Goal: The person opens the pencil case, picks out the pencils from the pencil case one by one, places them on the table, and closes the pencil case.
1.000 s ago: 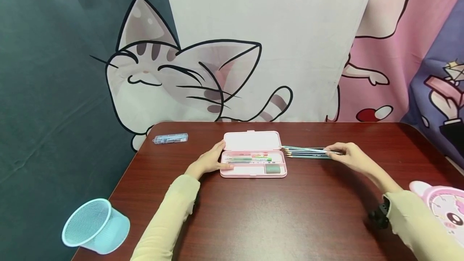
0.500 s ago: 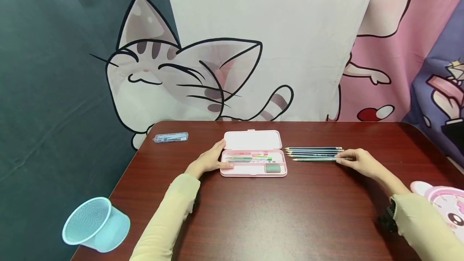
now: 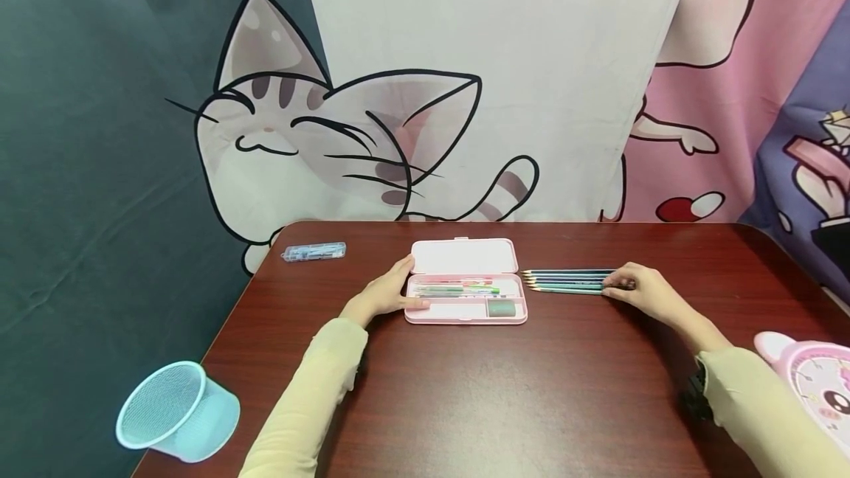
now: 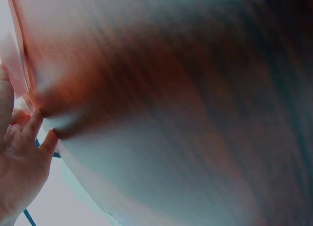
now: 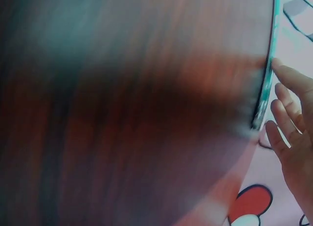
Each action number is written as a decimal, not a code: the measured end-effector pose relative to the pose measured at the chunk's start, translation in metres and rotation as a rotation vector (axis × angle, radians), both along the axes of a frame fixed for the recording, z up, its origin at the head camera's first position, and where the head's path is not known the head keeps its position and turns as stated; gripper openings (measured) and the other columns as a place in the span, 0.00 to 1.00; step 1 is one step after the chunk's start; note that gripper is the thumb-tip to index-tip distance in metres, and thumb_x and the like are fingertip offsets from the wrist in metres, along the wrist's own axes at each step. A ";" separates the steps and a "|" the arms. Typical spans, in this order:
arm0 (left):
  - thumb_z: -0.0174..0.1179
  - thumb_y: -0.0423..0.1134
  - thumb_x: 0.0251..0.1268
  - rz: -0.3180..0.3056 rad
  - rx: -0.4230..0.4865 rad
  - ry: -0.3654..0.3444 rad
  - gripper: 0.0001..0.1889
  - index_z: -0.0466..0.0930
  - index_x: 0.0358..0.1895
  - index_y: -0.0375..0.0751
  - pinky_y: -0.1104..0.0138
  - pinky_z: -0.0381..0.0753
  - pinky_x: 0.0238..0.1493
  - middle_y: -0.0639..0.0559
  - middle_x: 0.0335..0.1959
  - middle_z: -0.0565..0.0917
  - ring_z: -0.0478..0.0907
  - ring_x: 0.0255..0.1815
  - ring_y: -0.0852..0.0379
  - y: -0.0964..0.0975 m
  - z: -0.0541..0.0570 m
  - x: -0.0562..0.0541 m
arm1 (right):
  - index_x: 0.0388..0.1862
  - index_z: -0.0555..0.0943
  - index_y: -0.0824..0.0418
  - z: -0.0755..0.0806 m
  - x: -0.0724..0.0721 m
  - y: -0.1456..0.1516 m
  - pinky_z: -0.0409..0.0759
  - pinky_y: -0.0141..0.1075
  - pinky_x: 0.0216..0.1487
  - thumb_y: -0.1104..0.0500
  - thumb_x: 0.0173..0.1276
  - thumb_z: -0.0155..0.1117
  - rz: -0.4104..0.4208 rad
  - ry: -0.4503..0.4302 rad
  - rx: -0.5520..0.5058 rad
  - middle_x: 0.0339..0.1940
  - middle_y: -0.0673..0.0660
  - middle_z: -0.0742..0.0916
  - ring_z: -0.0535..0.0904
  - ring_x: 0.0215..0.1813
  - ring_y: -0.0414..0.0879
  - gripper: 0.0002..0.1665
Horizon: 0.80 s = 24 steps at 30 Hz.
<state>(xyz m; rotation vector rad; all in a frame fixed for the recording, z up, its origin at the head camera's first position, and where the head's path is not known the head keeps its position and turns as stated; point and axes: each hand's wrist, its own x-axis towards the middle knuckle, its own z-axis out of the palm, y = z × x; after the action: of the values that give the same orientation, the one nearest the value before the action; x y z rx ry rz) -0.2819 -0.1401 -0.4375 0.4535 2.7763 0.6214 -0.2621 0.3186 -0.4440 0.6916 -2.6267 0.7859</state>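
An open pink pencil case [image 3: 465, 310] lies mid-table, with slim pens or pencils [image 3: 458, 291] in its upper section and a grey-green block [image 3: 501, 307] in the lower one. At its left side rests my left hand [image 3: 381, 295], thumb over the lower section, fingers along the edge. In the left wrist view, those fingertips [image 4: 49, 140] touch the tabletop. Right of the case, several dark and teal pencils [image 3: 564, 282] lie side by side, tips leftward. My right hand [image 3: 640, 290] holds their right ends between thumb and fingers. The right wrist view shows the thumb touching the nearest pencil [image 5: 266, 84].
A clear blue case [image 3: 313, 251] lies at the table's back left. A light-blue mesh basket [image 3: 199, 426] stands at the front left. At the right edge is a pink cartoon clock [image 3: 797, 360]. A printed curtain [image 3: 564, 57] hangs behind the table [image 3: 518, 397].
My right hand has laid a pencil down at the near side of the row, and the pencils now lie closer together with their ends in the hand. The left hand has stayed put.
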 end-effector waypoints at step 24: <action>0.61 0.63 0.49 -0.013 -0.026 0.025 0.53 0.44 0.73 0.41 0.53 0.59 0.67 0.51 0.75 0.46 0.48 0.74 0.54 0.001 -0.001 0.000 | 0.37 0.82 0.65 0.015 -0.014 -0.147 0.77 0.29 0.35 0.61 0.58 0.65 0.302 -0.344 -0.004 0.31 0.54 0.87 0.79 0.33 0.37 0.10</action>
<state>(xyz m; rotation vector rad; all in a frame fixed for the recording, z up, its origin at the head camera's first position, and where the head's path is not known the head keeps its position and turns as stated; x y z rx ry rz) -0.2819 -0.1389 -0.4384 0.4762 2.7993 0.5807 -0.2758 0.1715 -0.4288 1.0526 -2.8576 1.0796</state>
